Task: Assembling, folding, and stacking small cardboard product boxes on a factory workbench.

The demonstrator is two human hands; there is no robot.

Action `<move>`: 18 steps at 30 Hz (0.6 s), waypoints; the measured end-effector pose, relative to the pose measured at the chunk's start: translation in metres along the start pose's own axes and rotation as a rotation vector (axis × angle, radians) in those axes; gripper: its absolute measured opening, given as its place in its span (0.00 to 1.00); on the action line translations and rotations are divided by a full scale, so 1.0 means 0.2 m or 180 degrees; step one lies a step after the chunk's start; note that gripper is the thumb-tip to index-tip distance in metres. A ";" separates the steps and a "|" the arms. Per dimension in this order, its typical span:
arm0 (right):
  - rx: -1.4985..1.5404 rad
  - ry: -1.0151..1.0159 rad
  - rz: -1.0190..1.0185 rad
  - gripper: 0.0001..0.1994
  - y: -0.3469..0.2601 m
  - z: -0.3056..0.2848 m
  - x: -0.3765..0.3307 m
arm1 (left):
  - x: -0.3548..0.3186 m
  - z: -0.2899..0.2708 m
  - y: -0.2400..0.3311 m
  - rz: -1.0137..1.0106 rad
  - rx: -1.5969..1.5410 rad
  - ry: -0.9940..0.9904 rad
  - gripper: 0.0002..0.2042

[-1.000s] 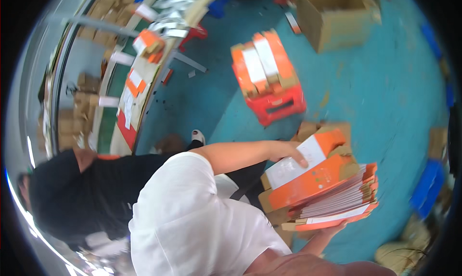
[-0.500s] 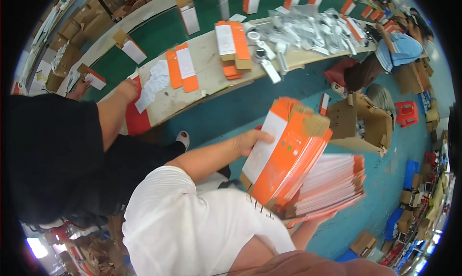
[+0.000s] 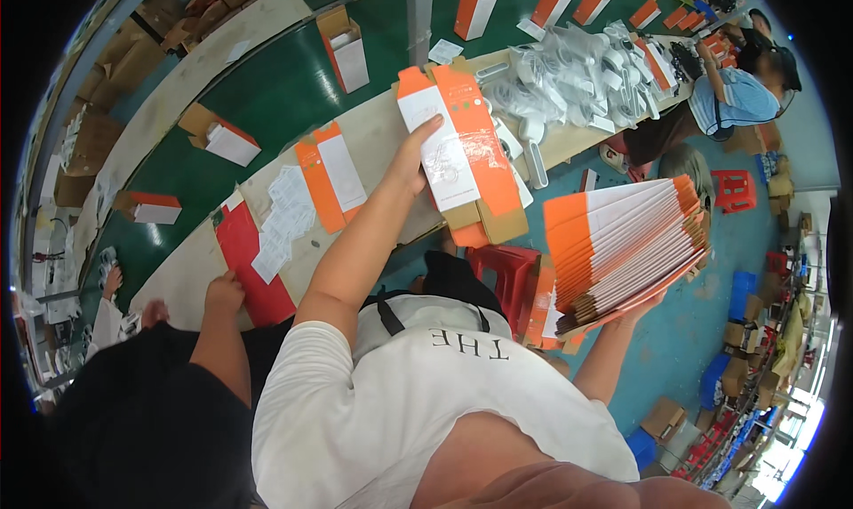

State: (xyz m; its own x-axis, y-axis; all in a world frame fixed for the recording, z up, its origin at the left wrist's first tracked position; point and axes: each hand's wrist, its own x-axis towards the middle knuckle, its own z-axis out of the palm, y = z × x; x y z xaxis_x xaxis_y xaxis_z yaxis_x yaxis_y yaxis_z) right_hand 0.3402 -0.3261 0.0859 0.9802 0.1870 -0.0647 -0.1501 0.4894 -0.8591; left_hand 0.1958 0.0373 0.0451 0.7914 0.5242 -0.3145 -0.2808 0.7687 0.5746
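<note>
My left hand point(image 3: 416, 161) grips a bundle of flattened orange-and-white cartons point(image 3: 489, 164) by its left edge, the thumb lying on the white panel. This bundle is over the front edge of the worktable, where other cartons sat; how far it rests on them I cannot tell. On my right, a thick fanned stack of the same flattened cartons point(image 3: 622, 242) leans against my right forearm side. My right hand point(image 3: 641, 308) holds that stack from below, its fingers mostly hidden under it.
Bagged white handheld devices point(image 3: 569, 78) heap on the worktable point(image 3: 253, 185). Beside them lie a flat carton point(image 3: 329, 176), paper leaflets point(image 3: 286, 211) and a red sheet point(image 3: 249, 260). Open boxes point(image 3: 345, 51) stand on the green conveyor point(image 3: 275, 69). A co-worker in black point(image 3: 160, 411) is close left; a red stool point(image 3: 506, 278) stands below.
My left hand has carried its cartons away from the large stack, up and left to the worktable. The large stack in my right hand has moved up and right, fanning open.
</note>
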 end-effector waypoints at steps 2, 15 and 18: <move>-0.0046 -0.0070 -0.0370 0.38 0.00 0.05 0.08 | 0.14 0.02 0.01 -0.0150 -0.0025 -0.0087 0.25; -0.0314 -0.1825 0.1669 0.43 0.25 0.48 1.05 | 1.02 0.10 -0.27 0.0996 0.3118 0.1291 0.29; -0.0541 -0.2768 0.1969 0.46 0.37 0.69 1.18 | 0.45 0.27 0.12 0.1900 0.1912 0.0769 0.30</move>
State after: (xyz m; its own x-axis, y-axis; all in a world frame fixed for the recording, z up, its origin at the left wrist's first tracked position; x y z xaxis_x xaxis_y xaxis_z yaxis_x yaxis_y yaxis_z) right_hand 0.5436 -0.1285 0.0765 0.3032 0.9345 -0.1864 -0.5021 -0.0096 -0.8648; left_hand 0.2886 0.0834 0.0719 0.4483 0.8923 0.0530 -0.2240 0.0547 0.9731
